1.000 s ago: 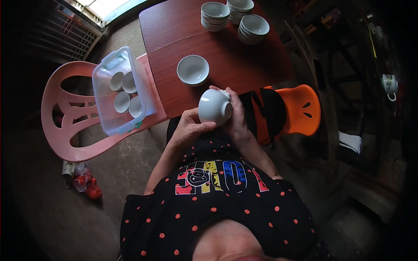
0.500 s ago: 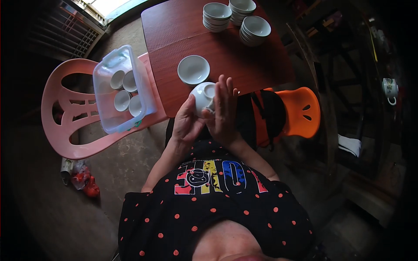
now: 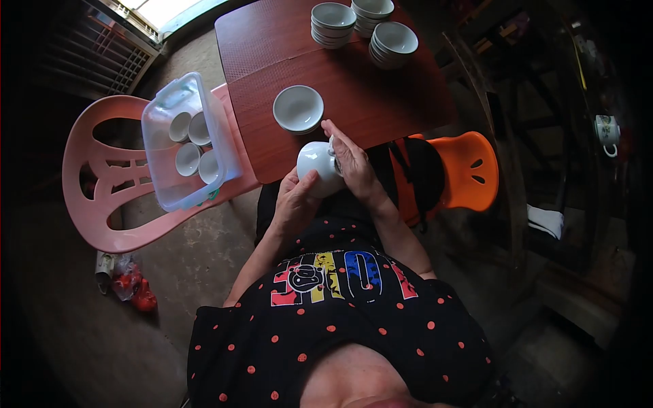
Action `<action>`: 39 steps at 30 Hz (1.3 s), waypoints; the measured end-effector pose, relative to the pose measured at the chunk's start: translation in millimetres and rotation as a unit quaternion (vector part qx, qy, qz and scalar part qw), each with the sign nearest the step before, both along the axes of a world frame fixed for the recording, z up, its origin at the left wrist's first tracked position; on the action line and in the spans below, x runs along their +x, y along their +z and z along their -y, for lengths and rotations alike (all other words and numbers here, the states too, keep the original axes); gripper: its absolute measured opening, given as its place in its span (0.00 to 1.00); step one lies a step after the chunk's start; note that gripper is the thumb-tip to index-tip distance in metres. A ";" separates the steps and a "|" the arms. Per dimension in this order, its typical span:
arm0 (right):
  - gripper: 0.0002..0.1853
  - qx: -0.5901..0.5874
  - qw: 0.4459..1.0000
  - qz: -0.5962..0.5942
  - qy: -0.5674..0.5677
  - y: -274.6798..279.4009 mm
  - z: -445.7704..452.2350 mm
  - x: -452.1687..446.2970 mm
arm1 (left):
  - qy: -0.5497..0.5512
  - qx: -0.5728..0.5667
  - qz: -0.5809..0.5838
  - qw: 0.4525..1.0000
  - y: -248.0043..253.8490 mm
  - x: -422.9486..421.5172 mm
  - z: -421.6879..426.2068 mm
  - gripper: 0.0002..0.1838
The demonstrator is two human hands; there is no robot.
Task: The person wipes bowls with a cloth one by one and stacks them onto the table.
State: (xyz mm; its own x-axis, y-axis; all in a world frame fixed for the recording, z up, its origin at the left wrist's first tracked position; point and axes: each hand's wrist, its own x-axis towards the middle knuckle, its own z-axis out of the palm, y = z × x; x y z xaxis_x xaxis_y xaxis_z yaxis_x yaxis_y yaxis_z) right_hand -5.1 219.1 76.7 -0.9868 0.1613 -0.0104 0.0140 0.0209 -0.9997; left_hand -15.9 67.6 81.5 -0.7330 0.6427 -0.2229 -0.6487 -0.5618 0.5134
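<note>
Hands (image 3: 294, 206) hold a tilted white bowl (image 3: 315, 162) between them.

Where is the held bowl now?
In the head view, the held bowl is near centre, between left hand and right hand, by the edge of the table.

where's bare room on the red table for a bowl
Two patches of the red table are bare: between its far-left corner and the nearer bowl, and right of that bowl, short of the far stacks. It's crowded around those stacks, and at the near edge, where the left hand and right hand meet the held bowl.
</note>
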 end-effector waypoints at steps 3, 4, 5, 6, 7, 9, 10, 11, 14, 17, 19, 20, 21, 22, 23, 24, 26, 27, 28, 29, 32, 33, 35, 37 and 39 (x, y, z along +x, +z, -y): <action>0.27 0.069 0.996 -0.049 -0.031 10.3 12.0 18.7 | 0.012 0.008 0.003 1.000 -5.4 0.6 1.1 0.21; 0.28 0.102 0.993 -0.055 -0.032 13.7 13.1 21.0 | 0.020 0.005 -0.002 1.000 -6.7 -2.3 1.7 0.21; 0.28 0.102 0.993 -0.057 -0.035 11.4 11.8 21.1 | 0.027 0.002 -0.009 1.000 -7.1 -5.2 1.8 0.21; 0.28 0.067 0.995 -0.061 -0.036 7.5 10.2 21.8 | 0.021 0.000 -0.010 1.000 -5.7 -4.9 2.2 0.21; 0.27 0.030 0.997 -0.064 -0.035 5.5 9.3 22.4 | 0.019 0.000 -0.010 1.000 -4.7 -4.6 1.8 0.21; 0.27 -0.035 0.996 -0.069 -0.045 6.5 8.2 20.4 | 0.007 0.004 -0.023 1.000 -0.5 -4.7 2.2 0.22; 0.27 -0.098 0.991 -0.073 -0.054 7.7 7.3 17.7 | 0.006 0.003 -0.024 1.000 3.8 -4.5 3.0 0.22; 0.25 -0.235 0.966 -0.043 -0.102 7.7 4.8 10.4 | 0.003 -0.004 -0.031 1.000 9.2 -3.5 4.1 0.21; 0.19 -0.423 0.891 -0.052 -0.154 16.9 -13.1 6.6 | -0.007 -0.071 -0.092 0.993 15.4 -3.5 5.8 0.18; 0.16 -0.214 0.966 -0.107 -0.103 47.3 4.8 15.3 | -0.047 -0.173 -0.189 0.965 11.3 -3.4 8.0 0.14; 0.14 0.201 0.961 -0.189 0.004 59.1 17.3 23.6 | -0.089 -0.237 -0.273 0.928 5.3 -2.8 8.2 0.10; 0.11 0.453 0.856 -0.247 0.028 57.2 22.6 21.4 | -0.105 -0.228 -0.307 0.918 -0.8 -2.0 12.2 0.10; 0.09 0.418 0.882 -0.217 0.020 50.0 18.5 19.1 | -0.123 -0.219 -0.341 0.906 -5.8 -0.3 17.2 0.09; 0.07 0.383 0.905 -0.188 0.014 36.6 9.6 12.9 | -0.162 -0.224 -0.295 0.914 -7.0 3.3 16.1 0.09; 0.07 0.394 0.876 -0.276 0.038 11.2 -2.9 2.7 | -0.161 -0.224 -0.296 0.914 -4.0 5.3 15.5 0.09; 0.09 0.246 0.936 -0.222 0.117 2.3 -17.2 -4.5 | -0.190 -0.237 -0.293 0.907 2.6 7.5 15.8 0.09; 0.13 -0.040 0.969 -0.071 0.231 4.4 -36.0 -2.8 | -0.230 -0.248 -0.279 0.899 16.3 6.0 16.5 0.14; 0.13 -0.039 0.969 -0.073 0.231 6.7 -33.6 -3.5 | -0.229 -0.247 -0.281 0.899 21.4 4.9 15.4 0.14; 0.13 -0.094 0.979 -0.011 0.178 8.9 -28.4 -2.9 | -0.220 -0.256 -0.279 0.899 25.7 4.7 13.4 0.11; 0.14 -0.149 0.980 0.052 0.124 11.3 -22.6 -0.4 | -0.211 -0.266 -0.276 0.899 27.3 5.0 12.4 0.09; 0.12 0.360 0.915 -0.161 0.081 43.7 5.0 13.4 | -0.186 -0.236 -0.292 0.908 -4.7 4.1 14.4 0.07; 0.11 0.402 0.887 -0.217 0.064 47.4 14.0 16.3 | -0.175 -0.249 -0.368 0.879 -0.2 0.5 16.3 0.05; 0.11 0.336 0.922 -0.180 0.072 31.6 3.8 12.4 | -0.194 -0.256 -0.324 0.890 10.5 1.7 14.4 0.05; 0.13 0.142 0.975 -0.122 0.123 16.5 -16.6 2.2 | -0.206 -0.264 -0.280 0.900 14.7 2.9 14.6 0.05; 0.17 -0.344 0.925 0.081 0.138 4.8 -22.6 2.4 | -0.247 -0.273 -0.294 0.882 11.4 1.0 18.3 0.06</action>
